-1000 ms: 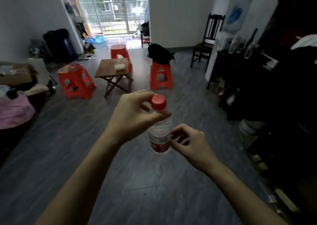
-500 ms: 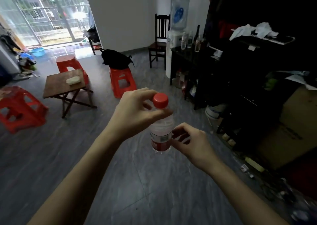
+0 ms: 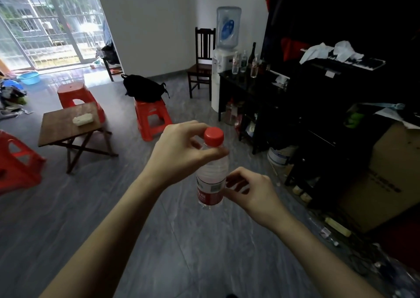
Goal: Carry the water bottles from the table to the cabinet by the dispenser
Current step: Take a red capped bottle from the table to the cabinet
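Note:
A clear water bottle (image 3: 212, 177) with a red cap and red label hangs upright in mid-air before me. My left hand (image 3: 179, 152) pinches its neck just under the cap. My right hand (image 3: 252, 188) curls round the lower part by the label. Ahead on the right stands the dark cabinet (image 3: 254, 88) with several bottles (image 3: 243, 62) on its top, next to the white water dispenser (image 3: 223, 54). The small wooden table (image 3: 66, 125) stands at the left with a pale packet on it.
Red plastic stools (image 3: 152, 120) stand around the table, one bearing a black backpack (image 3: 144, 88). A dark wooden chair (image 3: 201, 66) is beside the dispenser. Dark shelving, a bucket (image 3: 279, 155) and a cardboard box (image 3: 386, 177) line the right side. Grey floor lies open ahead.
The view has swung right, so the cabinet and dispenser now sit closer to the middle and nearer. Both hands keep the same hold on the bottle.

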Motion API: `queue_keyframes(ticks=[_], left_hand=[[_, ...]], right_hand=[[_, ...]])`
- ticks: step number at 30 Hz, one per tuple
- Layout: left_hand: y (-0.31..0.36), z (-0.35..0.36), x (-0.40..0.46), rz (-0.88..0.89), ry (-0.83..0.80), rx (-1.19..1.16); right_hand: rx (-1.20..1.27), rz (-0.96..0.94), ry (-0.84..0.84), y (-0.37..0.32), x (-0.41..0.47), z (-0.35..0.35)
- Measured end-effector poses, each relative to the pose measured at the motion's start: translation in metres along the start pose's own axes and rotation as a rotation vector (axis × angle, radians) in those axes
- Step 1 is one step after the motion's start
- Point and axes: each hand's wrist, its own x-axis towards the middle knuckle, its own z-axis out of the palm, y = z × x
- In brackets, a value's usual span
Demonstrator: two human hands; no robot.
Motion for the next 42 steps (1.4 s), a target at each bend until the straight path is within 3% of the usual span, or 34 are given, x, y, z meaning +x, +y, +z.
queue_keyframes(ticks=[20, 35, 42], left_hand=[[-0.1, 0.081, 0.284, -0.048, 0.029, -0.042], [-0.253, 0.08, 0.475, -0.044, 0.043, -0.034], [-0.317, 0.064, 0.573, -0.046, 0.031, -0.053]], right_hand=[[-0.07, 0.001, -0.003, 0.099, 0.293, -0.09], [-0.147, 0.012, -0.041, 0.135, 0.532, -0.063], [-0.178, 0.051, 0.021, 0.135, 0.647, -0.052]])
